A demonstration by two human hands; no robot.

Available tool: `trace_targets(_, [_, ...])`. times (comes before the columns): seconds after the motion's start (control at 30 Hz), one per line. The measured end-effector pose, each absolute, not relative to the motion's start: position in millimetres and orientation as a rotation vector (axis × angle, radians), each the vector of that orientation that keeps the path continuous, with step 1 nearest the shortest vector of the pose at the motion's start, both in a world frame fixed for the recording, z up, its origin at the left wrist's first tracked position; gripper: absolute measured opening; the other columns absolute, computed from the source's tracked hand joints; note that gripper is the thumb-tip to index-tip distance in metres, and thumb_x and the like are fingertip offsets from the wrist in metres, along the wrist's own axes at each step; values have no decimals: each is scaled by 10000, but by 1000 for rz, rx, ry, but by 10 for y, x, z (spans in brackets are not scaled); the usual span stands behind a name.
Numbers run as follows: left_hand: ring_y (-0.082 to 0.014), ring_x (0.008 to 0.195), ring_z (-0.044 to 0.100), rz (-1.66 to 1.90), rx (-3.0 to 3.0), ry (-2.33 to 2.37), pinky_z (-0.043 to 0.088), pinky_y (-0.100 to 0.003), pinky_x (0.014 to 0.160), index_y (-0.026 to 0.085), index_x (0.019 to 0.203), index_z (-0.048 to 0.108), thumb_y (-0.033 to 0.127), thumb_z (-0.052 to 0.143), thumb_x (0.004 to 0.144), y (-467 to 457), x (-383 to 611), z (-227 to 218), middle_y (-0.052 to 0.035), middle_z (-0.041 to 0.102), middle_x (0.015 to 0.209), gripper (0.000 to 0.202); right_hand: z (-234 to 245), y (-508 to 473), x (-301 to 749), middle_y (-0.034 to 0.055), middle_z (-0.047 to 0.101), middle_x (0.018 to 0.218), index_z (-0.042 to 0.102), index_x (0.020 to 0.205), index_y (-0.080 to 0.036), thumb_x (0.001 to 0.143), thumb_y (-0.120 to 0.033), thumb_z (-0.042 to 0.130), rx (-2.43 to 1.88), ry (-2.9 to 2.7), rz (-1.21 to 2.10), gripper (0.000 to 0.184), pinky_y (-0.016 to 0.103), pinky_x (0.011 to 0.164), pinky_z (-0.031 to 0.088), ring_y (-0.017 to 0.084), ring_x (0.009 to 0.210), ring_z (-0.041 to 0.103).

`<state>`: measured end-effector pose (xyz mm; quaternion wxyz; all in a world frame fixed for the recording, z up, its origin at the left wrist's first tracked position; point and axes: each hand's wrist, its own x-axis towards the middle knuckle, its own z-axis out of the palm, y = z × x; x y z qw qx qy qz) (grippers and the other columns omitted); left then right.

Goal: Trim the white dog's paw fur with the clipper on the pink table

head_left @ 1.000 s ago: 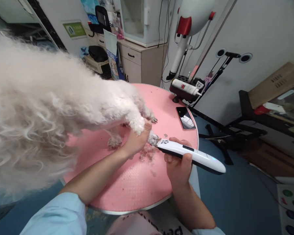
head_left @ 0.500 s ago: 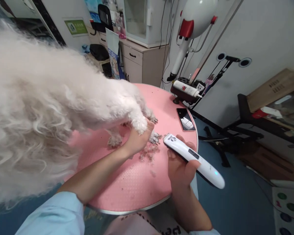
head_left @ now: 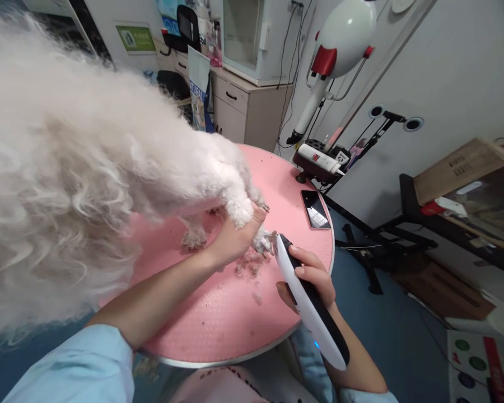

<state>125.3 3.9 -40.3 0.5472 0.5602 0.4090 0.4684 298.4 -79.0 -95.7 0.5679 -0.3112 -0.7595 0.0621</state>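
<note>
Over pink table (head_left: pixel 227 336), left hand (head_left: pixel 237 240), grip wrapped round dog leg (head_left: pixel 237 204), right hand (head_left: pixel 321 282), grip curled about clipper (head_left: pixel 313 313)

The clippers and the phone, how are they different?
The clippers are in the right hand; the phone lies on the pink table. The clippers are long and rounded; the phone is a flat rectangle. The clippers show a blue light; the phone's screen is mostly dark. Both have black parts.

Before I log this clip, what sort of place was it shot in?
Probably a pet-grooming room: a fluffy dog is on a round pink table, the right hand holds a clipper at one paw, and loose hair lies on the table.
</note>
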Motion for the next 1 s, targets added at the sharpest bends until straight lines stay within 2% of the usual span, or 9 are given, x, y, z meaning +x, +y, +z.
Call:
trace_targets(0.13, [-122,576,409,1077,1428,918,367,-274,561,201,653,406,703,456,823,95,1223,-443,24,381,580,533,-916,-727,2988,70,620,1320,519,1245,-316,733,-166,758,-703,-1668,466,584,414,952,549,238,1196,619])
trace_targets(0.27, [-118,581,383,1040,1547,802,345,-280,595,202,661,404,715,461,813,173,1171,-451,29,379,598,538,-743,-611,3116,72,648,1293,588,1192,-299,757,-219,762,-686,-1619,792,475,463,1032,498,247,1229,601])
trace_targets(0.5, [-104,554,370,900,1619,643,295,-263,539,204,681,394,696,465,826,264,1059,-551,40,392,576,517,-411,-46,3268,79,701,1196,667,1108,-259,687,-345,820,-595,-1681,1406,457,475,991,516,276,1161,644])
trace_targets(0.63, [-88,530,368,879,1585,647,278,-248,508,200,700,394,695,481,819,275,1052,-590,47,401,584,517,-352,125,3227,93,732,1107,688,1046,-220,625,-350,855,-559,-1670,1630,471,477,936,542,281,1070,686])
trace_targets(0.73, [-82,526,365,902,1567,662,287,-248,513,197,705,392,661,494,836,282,1077,-596,49,396,587,493,-464,20,3199,84,760,994,686,951,-211,621,-389,849,-555,-1514,1585,408,414,813,592,251,934,722])
trace_targets(0.8, [-81,527,354,917,1547,645,289,-250,523,197,710,387,620,505,856,283,1092,-601,53,381,586,462,-598,-129,3165,55,772,899,655,913,-230,657,-433,818,-610,-1258,1448,365,303,622,590,181,721,712])
trace_targets(0.87, [-81,528,339,929,1534,626,283,-251,528,198,714,385,586,503,874,277,1100,-610,53,378,595,437,-739,-296,3106,44,774,924,618,961,-252,678,-466,798,-717,-964,1328,398,225,460,505,105,517,607])
trace_targets(0.93, [-83,534,340,938,1539,621,283,-252,536,198,716,388,570,494,886,261,1103,-625,49,383,609,423,-855,-446,3023,47,772,974,591,978,-257,637,-478,825,-790,-761,1279,469,206,410,449,65,434,512])
trace_targets(1.0, [-91,546,368,933,1547,623,302,-252,550,201,717,385,579,489,884,239,1107,-643,48,384,613,426,-929,-566,2921,34,774,966,568,931,-254,625,-475,835,-807,-616,1279,463,188,396,413,40,400,447])
